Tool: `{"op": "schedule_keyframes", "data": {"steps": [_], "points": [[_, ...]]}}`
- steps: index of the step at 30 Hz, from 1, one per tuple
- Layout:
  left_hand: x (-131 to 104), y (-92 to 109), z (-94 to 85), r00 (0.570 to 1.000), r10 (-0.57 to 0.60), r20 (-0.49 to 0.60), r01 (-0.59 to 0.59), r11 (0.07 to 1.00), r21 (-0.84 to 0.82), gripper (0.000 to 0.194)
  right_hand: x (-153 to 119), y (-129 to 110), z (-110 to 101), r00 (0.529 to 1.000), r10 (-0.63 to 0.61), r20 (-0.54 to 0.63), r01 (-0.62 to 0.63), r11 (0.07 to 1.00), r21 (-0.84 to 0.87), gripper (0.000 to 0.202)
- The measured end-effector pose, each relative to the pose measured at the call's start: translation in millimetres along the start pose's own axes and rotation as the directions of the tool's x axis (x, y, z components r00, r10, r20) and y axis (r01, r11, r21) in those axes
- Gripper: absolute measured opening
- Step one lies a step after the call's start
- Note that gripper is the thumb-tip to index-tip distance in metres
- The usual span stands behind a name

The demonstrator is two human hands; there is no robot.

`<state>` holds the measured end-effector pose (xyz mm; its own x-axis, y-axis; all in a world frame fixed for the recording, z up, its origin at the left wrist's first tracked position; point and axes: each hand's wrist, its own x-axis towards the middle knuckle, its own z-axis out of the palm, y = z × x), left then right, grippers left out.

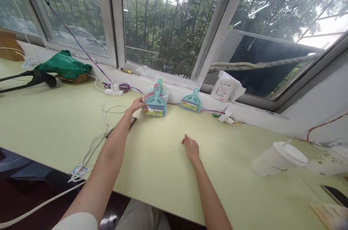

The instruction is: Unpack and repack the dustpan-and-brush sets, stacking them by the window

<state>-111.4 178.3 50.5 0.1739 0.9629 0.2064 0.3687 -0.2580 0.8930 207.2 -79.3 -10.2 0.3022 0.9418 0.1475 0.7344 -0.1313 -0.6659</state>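
One stack of wrapped dustpan sets (155, 105) is held upright against the window wall by the left hand (137, 104), fingers closed on its left edge, long axis vertical, handles up; the right hand (191, 148) is loosely curled.

Through the head view I see my left hand (138, 104) at the left edge of a row of wrapped dustpan-and-brush sets (156, 104), the front one pale teal with a yellow label. My right hand (190, 147) rests on the pale green worktop (152, 157), fingers curled. Another teal dustpan set (191, 101) leans against the wall below the window (171, 23), apart from the row. To its right a white packet (225, 88) sits on the sill. A lidded white cup (281, 159) stands farther right, and white cables (95, 139) trail across the left side.
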Motion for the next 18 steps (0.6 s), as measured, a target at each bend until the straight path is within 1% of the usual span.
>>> {"op": "schedule_keyframes", "data": {"steps": [2, 4, 7, 9, 10, 11, 12, 13, 14, 15, 16, 17, 18], "points": [[-11.2, 12.6, 2.5, 0.996, -0.026, 0.086, 0.033, 0.997, -0.076, 0.043, 0.2, 1.5, -0.8, 1.0, 0.002, 0.011, -0.002, 1.0, 0.005, 0.066], [-23.5, 25.8, 8.3, 0.977, -0.071, 0.203, 0.087, 0.993, -0.073, 0.041, 0.3, 3.1, -1.5, 1.0, 0.0, 0.016, -0.001, 1.0, 0.008, 0.066], [-46.3, 43.4, 24.6, 0.912, -0.158, 0.379, 0.185, 0.982, -0.038, 0.035, -1.0, 4.1, -2.1, 1.0, 0.0, 0.021, 0.0, 1.0, 0.016, 0.065], [-64.8, 53.1, 40.6, 0.884, -0.17, 0.435, 0.238, 0.965, -0.108, 0.034, -3.0, 3.2, -2.5, 1.0, -0.019, 0.002, 0.019, 0.999, 0.034, 0.062], [-74.7, 57.5, 49.8, 0.878, -0.161, 0.45, 0.261, 0.95, -0.17, 0.035, -4.2, 2.3, -2.9, 0.999, -0.036, -0.031, 0.038, 0.998, 0.05, 0.058], [-84.8, 61.5, 59.7, 0.874, -0.147, 0.464, 0.283, 0.929, -0.238, 0.036, -5.3, 1.2, -3.8, 0.994, -0.053, -0.094, 0.06, 0.996, 0.065, 0.055], [-94.9, 65.0, 69.9, 0.871, -0.13, 0.474, 0.3, 0.904, -0.303, 0.038, -6.4, 0.1, -5.2, 0.979, -0.07, -0.192, 0.086, 0.993, 0.075, 0.051], [-104.9, 68.0, 80.5, 0.874, -0.109, 0.473, 0.307, 0.879, -0.365, 0.04, -7.5, -1.0, -7.4, 0.945, -0.09, -0.315, 0.118, 0.99, 0.072, 0.047], [-114.6, 70.1, 91.2, 0.883, -0.087, 0.462, 0.305, 0.855, -0.421, 0.043, -8.4, -1.9, -10.3, 0.887, -0.115, -0.448, 0.154, 0.987, 0.052, 0.044], [-124.2, 71.3, 101.9, 0.898, -0.07, 0.434, 0.292, 0.832, -0.471, 0.045, -9.4, -2.4, -14.1, 0.81, -0.149, -0.567, 0.191, 0.981, 0.016, 0.041], [-133.4, 71.3, 112.5, 0.918, -0.06, 0.391, 0.273, 0.812, -0.516, 0.047, -10.6, -2.7, -18.4, 0.731, -0.195, -0.654, 0.231, 0.973, -0.033, 0.038], [-142.1, 70.4, 122.6, 0.939, -0.06, 0.339, 0.252, 0.792, -0.556, 0.05, -12.0, -2.7, -22.9, 0.664, -0.253, -0.703, 0.271, 0.958, -0.089, 0.034], [-150.3, 68.5, 131.9, 0.958, -0.075, 0.277, 0.231, 0.774, -0.589, 0.053, -13.6, -2.7, -27.4, 0.623, -0.315, -0.716, 0.313, 0.939, -0.141, 0.031]]}}
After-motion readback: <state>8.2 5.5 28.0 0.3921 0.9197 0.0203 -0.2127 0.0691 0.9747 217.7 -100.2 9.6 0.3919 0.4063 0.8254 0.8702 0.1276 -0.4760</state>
